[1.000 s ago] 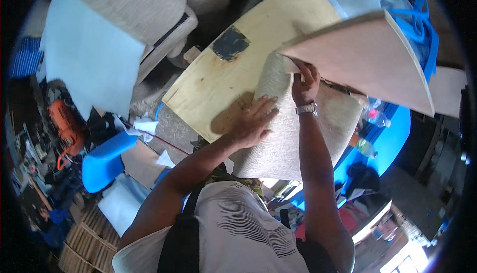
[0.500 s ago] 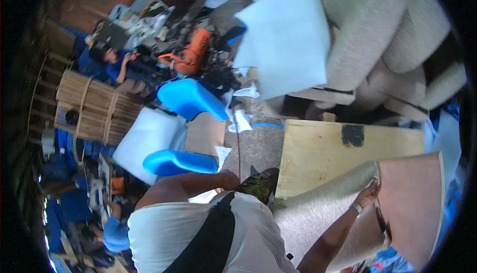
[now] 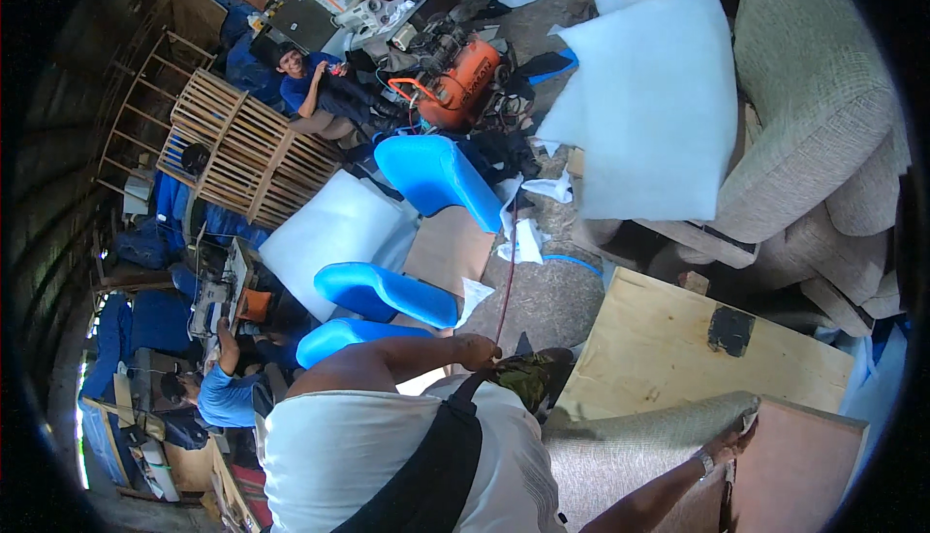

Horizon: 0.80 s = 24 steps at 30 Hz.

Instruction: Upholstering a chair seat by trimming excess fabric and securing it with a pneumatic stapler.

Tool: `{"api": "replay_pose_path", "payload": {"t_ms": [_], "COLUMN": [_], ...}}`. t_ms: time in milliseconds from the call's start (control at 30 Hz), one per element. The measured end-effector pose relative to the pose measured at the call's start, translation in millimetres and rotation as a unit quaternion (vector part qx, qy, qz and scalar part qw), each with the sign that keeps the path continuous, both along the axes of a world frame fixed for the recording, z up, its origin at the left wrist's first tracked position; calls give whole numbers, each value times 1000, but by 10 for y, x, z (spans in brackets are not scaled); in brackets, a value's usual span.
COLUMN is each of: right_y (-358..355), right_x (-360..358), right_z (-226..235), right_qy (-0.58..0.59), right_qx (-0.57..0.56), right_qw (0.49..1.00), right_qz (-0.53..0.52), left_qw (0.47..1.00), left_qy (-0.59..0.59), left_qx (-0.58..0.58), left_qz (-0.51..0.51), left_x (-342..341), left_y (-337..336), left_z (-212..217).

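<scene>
My left hand (image 3: 478, 351) hangs in front of my body, its fingers curled. A thin dark red hose (image 3: 511, 276) runs down to it, but whatever it holds is hidden. On the right, my right hand (image 3: 741, 439) is closed at the edge of beige woven upholstery fabric (image 3: 630, 451), beside a pinkish-brown board (image 3: 799, 465). The fabric covers a long padded piece lying against my front. Behind that lies a pale plywood panel (image 3: 659, 349) with a black patch (image 3: 729, 330).
Bright blue chair-like shells (image 3: 436, 174) and white padding sheets (image 3: 334, 242) stand at left. Beige sofa parts (image 3: 814, 116) are stacked far right under white foam (image 3: 659, 97). An orange compressor (image 3: 460, 87) is ahead. Two people sit left, one (image 3: 315, 82) farther off, one (image 3: 228, 392) nearer.
The view has swung left, so the surroundings sit farther right and a second blue armrest-like shape shows near my left arm. My right hand stays at the fabric's edge.
</scene>
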State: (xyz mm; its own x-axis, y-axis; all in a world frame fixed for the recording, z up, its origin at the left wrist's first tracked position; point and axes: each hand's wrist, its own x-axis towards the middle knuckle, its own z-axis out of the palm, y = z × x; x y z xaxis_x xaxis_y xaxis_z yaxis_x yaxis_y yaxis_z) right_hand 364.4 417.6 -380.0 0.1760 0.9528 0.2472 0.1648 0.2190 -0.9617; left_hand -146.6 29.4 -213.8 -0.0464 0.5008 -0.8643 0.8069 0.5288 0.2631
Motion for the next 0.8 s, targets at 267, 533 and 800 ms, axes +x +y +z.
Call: {"api": "replay_pose_path", "payload": {"t_ms": [267,533,800], "right_y": [26,66,-76], "right_x": [-97,-8,243], "right_z": [84,-202,-65], "right_qy": [70,85,86], "right_qx": [-102,-49,-80], "right_qw": [992,995,993], "right_qz": [7,34,34], "left_qw": [999,997,998], "left_qy": [-13,-24,-13], "left_qx": [-44,66,55], "left_qz": [12,38,34], "left_x": [-208,-144,-226], "left_y": [-267,-496,-265], "left_z": [-212,-518,-465]}}
